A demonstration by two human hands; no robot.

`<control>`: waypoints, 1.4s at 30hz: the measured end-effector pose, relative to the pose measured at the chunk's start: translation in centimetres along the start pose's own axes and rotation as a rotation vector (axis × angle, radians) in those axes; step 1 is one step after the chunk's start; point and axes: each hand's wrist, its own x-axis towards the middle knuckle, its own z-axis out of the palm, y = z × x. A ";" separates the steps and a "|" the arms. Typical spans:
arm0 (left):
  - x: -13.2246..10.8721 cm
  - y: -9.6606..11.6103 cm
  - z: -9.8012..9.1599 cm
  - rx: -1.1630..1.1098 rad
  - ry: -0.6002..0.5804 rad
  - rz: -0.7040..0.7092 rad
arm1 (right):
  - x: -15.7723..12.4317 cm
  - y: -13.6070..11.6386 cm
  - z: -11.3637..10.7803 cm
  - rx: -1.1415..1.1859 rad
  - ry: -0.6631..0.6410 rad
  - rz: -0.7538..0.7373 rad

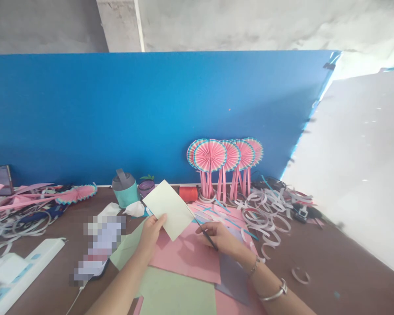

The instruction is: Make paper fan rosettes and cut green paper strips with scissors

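I see a big blue board [134, 113] behind the pink sheet [187, 260]. Pink fans [210, 155] stand behind the sheet too. A cream card [169, 210] is up over the sheet. The left hand [151, 234] pinches it, thumb on top, other fingers hidden behind. The right hand [222, 239] curls round scissors [209, 239] above the sheet, fingers mostly closed, blades at the card's edge.
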 end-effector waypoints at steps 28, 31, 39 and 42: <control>-0.3 0.2 0.1 0.028 0.019 -0.002 | -0.3 -0.6 0.0 0.007 0.001 0.021; -0.4 0.3 0.2 0.024 -0.005 0.006 | -0.3 -0.6 0.0 0.004 0.002 0.032; -0.6 0.4 0.3 0.014 -0.008 0.002 | -0.2 -0.4 0.0 0.016 0.000 0.010; -0.5 0.3 0.2 0.007 0.011 -0.008 | -0.2 -0.2 0.0 0.019 -0.006 0.012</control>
